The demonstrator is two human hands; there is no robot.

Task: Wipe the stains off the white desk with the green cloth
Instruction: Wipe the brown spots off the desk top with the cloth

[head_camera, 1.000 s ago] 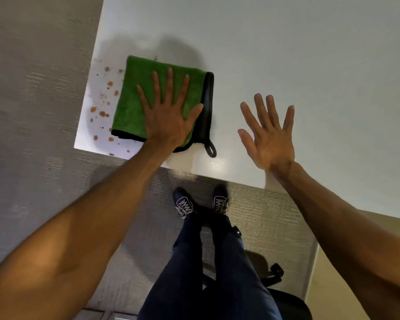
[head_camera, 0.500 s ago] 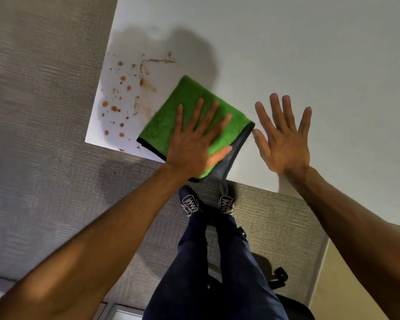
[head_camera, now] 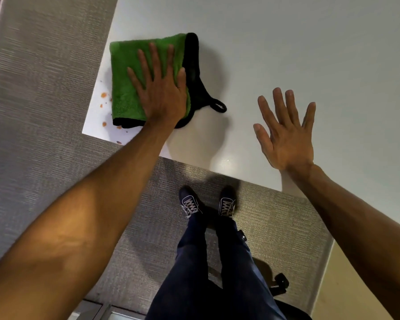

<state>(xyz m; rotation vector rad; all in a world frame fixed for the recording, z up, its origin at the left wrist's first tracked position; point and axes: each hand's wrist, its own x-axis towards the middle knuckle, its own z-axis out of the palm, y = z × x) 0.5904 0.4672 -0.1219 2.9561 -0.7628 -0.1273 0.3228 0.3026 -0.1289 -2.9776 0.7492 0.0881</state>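
Note:
A folded green cloth point(head_camera: 125, 77) with a black edge and a black hanging loop lies at the near left corner of the white desk point(head_camera: 286, 42). My left hand point(head_camera: 162, 88) presses flat on the cloth, fingers spread, and covers its right half. Several orange-brown stains point(head_camera: 103, 95) show on the desk to the left of the cloth and below it, close to the corner. Any stains under the cloth are hidden. My right hand point(head_camera: 284, 135) is spread wide over the bare desk to the right, holding nothing.
The desk's left edge point(head_camera: 97, 88) and front edge point(head_camera: 194, 163) border grey carpet point(head_camera: 44, 112). My legs and dark shoes point(head_camera: 189, 204) stand just in front of the desk. A black chair base point(head_camera: 281, 284) sits at the lower right.
My left hand slid the cloth from the front edge up and left over the stained corner, covering most of the smears and spots. The right hand stayed spread beside it.

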